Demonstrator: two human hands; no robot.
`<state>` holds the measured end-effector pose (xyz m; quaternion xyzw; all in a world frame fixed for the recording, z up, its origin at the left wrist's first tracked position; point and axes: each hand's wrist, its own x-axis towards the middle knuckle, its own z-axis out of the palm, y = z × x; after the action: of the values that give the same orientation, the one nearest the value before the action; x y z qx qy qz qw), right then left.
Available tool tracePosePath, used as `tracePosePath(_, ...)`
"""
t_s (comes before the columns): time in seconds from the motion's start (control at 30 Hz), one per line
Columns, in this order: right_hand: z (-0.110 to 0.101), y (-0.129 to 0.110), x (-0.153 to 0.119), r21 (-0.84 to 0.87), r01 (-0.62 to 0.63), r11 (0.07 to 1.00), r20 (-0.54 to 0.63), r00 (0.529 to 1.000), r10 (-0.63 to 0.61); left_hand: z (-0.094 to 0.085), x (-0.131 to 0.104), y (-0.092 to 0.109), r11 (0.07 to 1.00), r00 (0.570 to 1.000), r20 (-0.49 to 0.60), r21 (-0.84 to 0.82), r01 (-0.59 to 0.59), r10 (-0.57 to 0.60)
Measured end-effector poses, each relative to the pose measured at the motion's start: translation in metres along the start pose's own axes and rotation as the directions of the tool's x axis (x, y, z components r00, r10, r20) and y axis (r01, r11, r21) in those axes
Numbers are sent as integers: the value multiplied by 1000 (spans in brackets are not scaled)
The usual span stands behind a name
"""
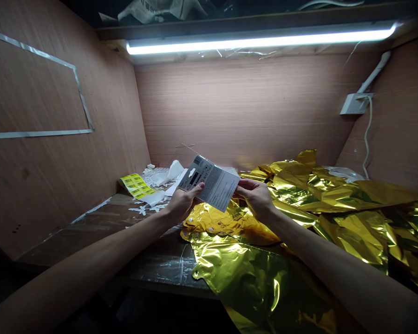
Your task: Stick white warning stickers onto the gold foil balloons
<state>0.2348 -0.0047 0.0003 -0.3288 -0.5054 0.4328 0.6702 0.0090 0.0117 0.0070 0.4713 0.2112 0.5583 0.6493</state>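
Observation:
A grey printed packaging card (pixel 212 185) with a hang hole, a barcode and small text is held tilted above the table. My left hand (pixel 185 200) grips its left end, thumb on top of the printed face. At the card's right edge, my right hand (pixel 257 197) pinches the corner between thumb and fingers. Whether something else sits behind the card is hidden. Beneath and to the right of the hands lies crumpled gold foil film (pixel 244 269), draping over the table's front edge.
A sheet of yellow labels (pixel 138 186) and white paper scraps (pixel 170 174) lie on the left of the table (pixel 156 264). Wooden panels enclose the back and sides. A lit tube lamp (pixel 261 41) spans the top. A socket box (pixel 355 103) with a hanging cable is on the right.

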Motion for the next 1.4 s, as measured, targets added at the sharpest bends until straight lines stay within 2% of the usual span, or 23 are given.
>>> tracePosePath(0.2, 0, 0, 2, 3, -59, 998, -68, 996, 59, 3, -1, 1, 1000, 1000, -20, -2, 22, -22)
tracePosePath(0.57, 3, -6, 0, -11, -69, 998, -155, 986, 67, 3, -1, -1, 1000, 1000, -10, 4, 4, -4)
tracePosePath(0.73, 0, -2, 1, -22, -34, 999, -84, 996, 32, 4, -1, 1, 1000, 1000, -14, -8, 3, -4)
tracePosePath(0.87, -2, -6, 3, 29, -95, 995, -37, 995, 96, 2, 1, 0, 1000, 999, -52, -2, 15, -15)
tracePosePath(0.93, -8, -12, 10, 39, -120, 992, -63, 990, 123, 1, 3, 0, 1000, 997, -74, 6, -19, 19)
tracePosePath(1.07, -26, -31, 28, -9, -84, 996, -176, 981, 81, 2, 5, 2, 998, 988, -143, 26, -52, 55)
tracePosePath(1.13, -30, -37, 30, -61, -115, 991, -131, 986, 106, 3, 6, 2, 999, 985, -166, 21, -40, 43)
tracePosePath(1.2, -28, -37, 24, -129, -193, 973, -19, 981, 192, 4, 6, 2, 999, 983, -181, 15, -31, 34)
tracePosePath(1.27, -20, -32, 15, -191, -254, 948, 97, 956, 276, 4, 6, 3, 1000, 983, -182, 14, -26, 28)
tracePosePath(1.33, -10, -25, 8, -220, -268, 938, 170, 936, 307, 4, 7, 3, 999, 985, -169, 16, -29, 32)
tracePosePath(1.4, -3, -20, 5, -224, -252, 941, 195, 935, 297, 2, 7, 2, 999, 986, -165, 19, -27, 30)
